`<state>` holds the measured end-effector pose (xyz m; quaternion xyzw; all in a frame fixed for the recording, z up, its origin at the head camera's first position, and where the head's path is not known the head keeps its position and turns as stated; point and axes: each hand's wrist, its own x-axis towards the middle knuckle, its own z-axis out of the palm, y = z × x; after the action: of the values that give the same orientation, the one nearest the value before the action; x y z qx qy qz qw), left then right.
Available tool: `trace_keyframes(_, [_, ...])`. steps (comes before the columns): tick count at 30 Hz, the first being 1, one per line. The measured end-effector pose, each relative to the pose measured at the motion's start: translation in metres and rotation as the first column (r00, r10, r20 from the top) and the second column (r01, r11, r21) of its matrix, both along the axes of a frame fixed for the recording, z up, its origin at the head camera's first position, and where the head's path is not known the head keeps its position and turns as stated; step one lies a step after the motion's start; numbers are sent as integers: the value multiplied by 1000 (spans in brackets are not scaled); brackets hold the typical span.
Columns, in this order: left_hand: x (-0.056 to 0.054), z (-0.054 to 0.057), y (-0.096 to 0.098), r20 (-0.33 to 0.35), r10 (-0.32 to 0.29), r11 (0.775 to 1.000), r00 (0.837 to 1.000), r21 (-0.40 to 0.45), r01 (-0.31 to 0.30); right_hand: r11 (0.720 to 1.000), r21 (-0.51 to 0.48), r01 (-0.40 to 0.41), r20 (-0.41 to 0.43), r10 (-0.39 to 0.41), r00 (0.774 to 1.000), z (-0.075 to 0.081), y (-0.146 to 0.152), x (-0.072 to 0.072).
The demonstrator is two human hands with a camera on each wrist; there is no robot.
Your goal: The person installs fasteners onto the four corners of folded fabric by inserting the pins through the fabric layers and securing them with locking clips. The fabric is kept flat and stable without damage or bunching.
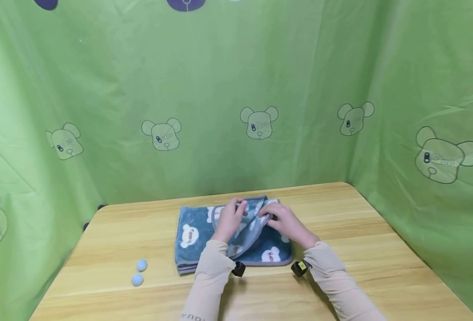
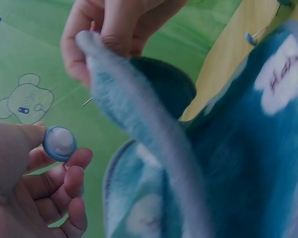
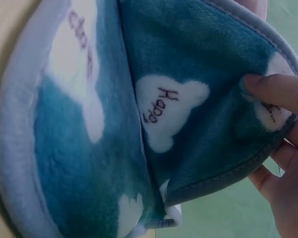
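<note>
A folded teal fleece blanket [image 1: 190, 254] with white bear-shaped patches and grey edging lies on the table, one corner lifted. My right hand [image 1: 285, 219] pinches that corner. In the right wrist view, its thumb [image 3: 268, 89] presses on the fleece, where a bit of light blue [image 3: 245, 85] shows beneath the tip. A thin metal pin [image 2: 87, 101] sticks out beside the corner in the left wrist view. Left of the corner, apart from it, my left hand [image 1: 229, 219] holds a small round blue cap [image 2: 60, 143] with a pale centre between thumb and fingers.
Two light-blue round pieces [image 1: 141, 265] lie on the wooden table [image 1: 112, 249], left of the blanket. A blue-headed pin [image 2: 250, 38] shows on the table in the left wrist view. Green bear-print curtains [image 1: 212, 67] enclose the back and sides.
</note>
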<state>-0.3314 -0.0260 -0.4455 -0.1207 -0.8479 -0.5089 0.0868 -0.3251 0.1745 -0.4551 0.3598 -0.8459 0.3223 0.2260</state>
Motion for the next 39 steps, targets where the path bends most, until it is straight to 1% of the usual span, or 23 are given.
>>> trace_keyframes(3, [1,-2,7,14,4,999,1000,53,-5,1000,-1,-16,22,16,1000,3,-1,2])
trace_keyframes(6, [2,-4,11,8,3,997,1000,77,-3,1000,3,-24,48,24,999,5,-2,3])
trace_keyframes(12, [2,-7,16,-13,-5,998,1000,64,6,999,14,-42,81,41,996,6,-3,4])
trace_keyframes(16, [2,-8,17,-33,-14,998,999,61,16,999,14,-38,91,37,995,5,-4,4])
trace_keyframes(24, [3,-9,17,-30,-29,998,999,53,30,1000,14,-19,93,17,996,6,-3,5])
trace_keyframes(30, [4,-10,17,-42,-42,998,998,46,44,1000,20,-11,90,10,996,6,-4,5])
trace_keyframes(39, [6,-12,18,-32,-57,997,998,42,58,1000,-1,-2,122,2,992,5,-3,6])
